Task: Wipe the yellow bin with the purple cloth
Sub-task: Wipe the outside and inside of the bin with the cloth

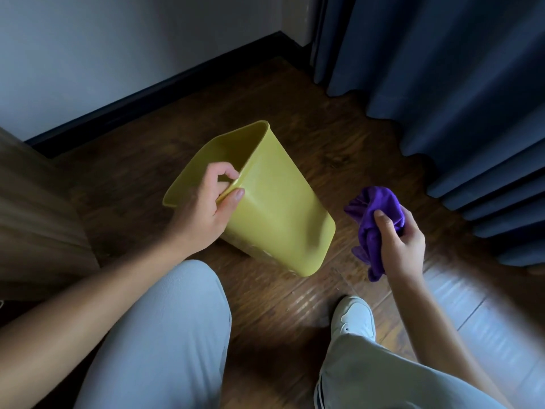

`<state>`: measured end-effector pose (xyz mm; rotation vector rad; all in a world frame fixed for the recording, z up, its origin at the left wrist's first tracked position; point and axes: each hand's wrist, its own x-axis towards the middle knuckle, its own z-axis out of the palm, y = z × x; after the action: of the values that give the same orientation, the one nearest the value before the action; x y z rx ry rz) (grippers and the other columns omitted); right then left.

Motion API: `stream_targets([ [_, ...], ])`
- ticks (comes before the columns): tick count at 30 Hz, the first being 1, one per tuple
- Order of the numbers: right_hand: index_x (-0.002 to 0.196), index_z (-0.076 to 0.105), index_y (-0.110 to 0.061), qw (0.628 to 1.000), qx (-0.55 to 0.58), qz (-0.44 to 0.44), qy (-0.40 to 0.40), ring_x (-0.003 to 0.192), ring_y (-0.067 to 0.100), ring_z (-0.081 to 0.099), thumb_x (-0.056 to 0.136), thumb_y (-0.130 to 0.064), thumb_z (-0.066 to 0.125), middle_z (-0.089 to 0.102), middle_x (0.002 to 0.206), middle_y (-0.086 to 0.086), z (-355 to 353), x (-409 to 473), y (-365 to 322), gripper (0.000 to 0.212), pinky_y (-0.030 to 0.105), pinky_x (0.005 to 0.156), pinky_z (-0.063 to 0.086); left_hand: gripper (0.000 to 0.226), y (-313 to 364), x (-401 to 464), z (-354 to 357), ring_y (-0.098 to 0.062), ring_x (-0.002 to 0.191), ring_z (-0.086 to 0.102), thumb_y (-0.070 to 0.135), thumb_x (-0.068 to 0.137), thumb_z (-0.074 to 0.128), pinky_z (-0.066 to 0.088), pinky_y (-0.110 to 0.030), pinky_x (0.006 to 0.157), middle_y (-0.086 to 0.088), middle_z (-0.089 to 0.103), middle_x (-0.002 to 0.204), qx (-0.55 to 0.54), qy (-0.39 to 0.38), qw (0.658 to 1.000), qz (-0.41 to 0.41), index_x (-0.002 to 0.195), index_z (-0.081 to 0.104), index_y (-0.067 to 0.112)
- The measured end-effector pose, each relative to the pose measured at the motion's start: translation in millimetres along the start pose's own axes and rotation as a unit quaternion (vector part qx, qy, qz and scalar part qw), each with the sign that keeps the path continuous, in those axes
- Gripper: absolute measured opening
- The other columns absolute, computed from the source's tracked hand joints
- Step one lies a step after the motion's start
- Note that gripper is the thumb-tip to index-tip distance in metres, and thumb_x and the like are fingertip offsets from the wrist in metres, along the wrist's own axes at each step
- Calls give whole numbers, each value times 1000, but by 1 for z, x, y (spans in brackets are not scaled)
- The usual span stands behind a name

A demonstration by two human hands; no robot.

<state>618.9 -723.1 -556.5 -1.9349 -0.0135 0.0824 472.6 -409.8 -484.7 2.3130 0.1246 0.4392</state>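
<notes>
The left hand [206,208] grips the near rim of the yellow bin [274,214], fingers curled inside the opening and thumb pressed on the outer wall. The bin is tipped over, its mouth facing up and to the left, its base toward the person's knees, low over the dark wooden floor [339,137]. The right hand [404,246] is closed around the bunched purple cloth [373,222], held just right of the bin and not touching it. Wiping seems about to start: the cloth must next be brought against the bin's wall while the left hand steadies it. Blue curtains [442,69] hang at the right.
</notes>
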Motion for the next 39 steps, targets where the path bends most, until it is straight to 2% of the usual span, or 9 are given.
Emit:
stream_targets([
  [8,120,63,-46,1000,2,-2,25,91,5,66,94,-39,67,72,103,-13,-1,-4,-1,28,34,85,55,49,-11,-15,-18,6,129,55,22,101,59,41,-13,108,15,59,138,-23,-109,993,26,149,50,22],
  [13,128,63,-37,1000,-2,-4,7,91,-1,66,96,-35,67,72,108,-8,0,-7,1,32,24,78,54,48,-21,-12,-23,-12,94,72,42,104,49,58,-28,87,-2,76,106,36,-114,991,58,151,42,41],
  [17,132,63,-28,1000,-1,-10,-3,86,-10,64,97,-31,67,71,109,-5,2,-8,-1,35,8,70,48,49,-3,12,-9,-11,43,41,31,103,52,41,-29,41,-7,60,60,15,-102,994,40,151,43,36],
  [21,132,63,-28,1000,6,-10,0,88,-6,64,97,-32,66,71,110,-5,3,-8,-3,36,9,71,48,50,9,51,6,-16,61,61,37,105,49,58,-40,59,-12,75,95,17,-98,995,-30,154,39,34],
  [26,132,63,-30,1000,7,-6,12,92,4,67,95,-37,66,72,112,-4,-3,-10,1,38,21,75,51,65,12,77,5,-8,141,46,34,102,55,41,-32,114,13,44,158,15,-218,974,-62,159,23,40],
  [30,128,63,-36,1000,6,-2,17,97,10,68,95,-37,66,72,110,-8,-6,-10,5,33,29,80,55,59,-4,47,0,11,105,60,23,107,48,51,-20,95,36,53,133,-43,-230,970,-73,156,24,44],
  [33,132,61,-31,1000,2,4,5,92,-2,67,97,-34,66,70,109,-8,-5,-11,7,36,21,73,55,53,-13,19,10,-27,60,54,25,109,43,48,-43,55,1,59,80,-46,-145,987,-55,157,28,40],
  [37,132,62,-29,1000,7,-1,4,90,-8,65,98,-31,66,70,110,-8,-2,-11,3,34,5,66,47,48,-12,24,15,-41,95,69,33,106,42,59,-57,79,4,73,116,-39,-114,990,-71,151,37,50],
  [39,133,62,-29,1000,3,-2,-3,92,-6,65,98,-31,66,70,112,-7,-1,-10,2,35,5,67,47,49,-8,35,16,-22,77,70,24,108,43,61,-37,68,29,71,99,-41,-98,990,-92,152,39,45],
])
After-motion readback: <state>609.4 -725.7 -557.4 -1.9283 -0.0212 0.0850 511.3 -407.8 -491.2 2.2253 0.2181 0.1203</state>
